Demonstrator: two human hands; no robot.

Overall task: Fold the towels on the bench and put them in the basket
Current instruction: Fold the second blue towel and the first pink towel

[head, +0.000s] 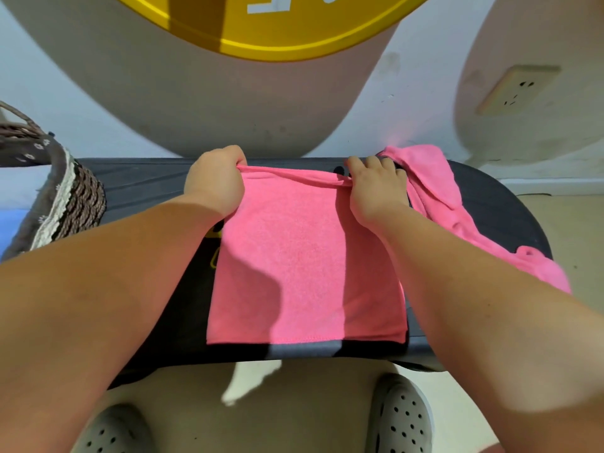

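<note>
A pink towel (304,256) lies flat across the black bench (147,188), its near hem by the bench's front edge. My left hand (214,179) grips the towel's far left corner, and my right hand (376,188) pinches the far right corner; the far edge is lifted slightly between them. A second pink towel (438,188) lies crumpled on the bench to the right, trailing toward the bench's right end. The woven basket (68,197) with a cloth lining stands at the bench's left end.
A wall runs right behind the bench, with a socket (516,89) at the upper right. My two grey perforated shoes (402,416) stand on the beige floor below the bench's front edge. A yellow cap brim fills the top of the view.
</note>
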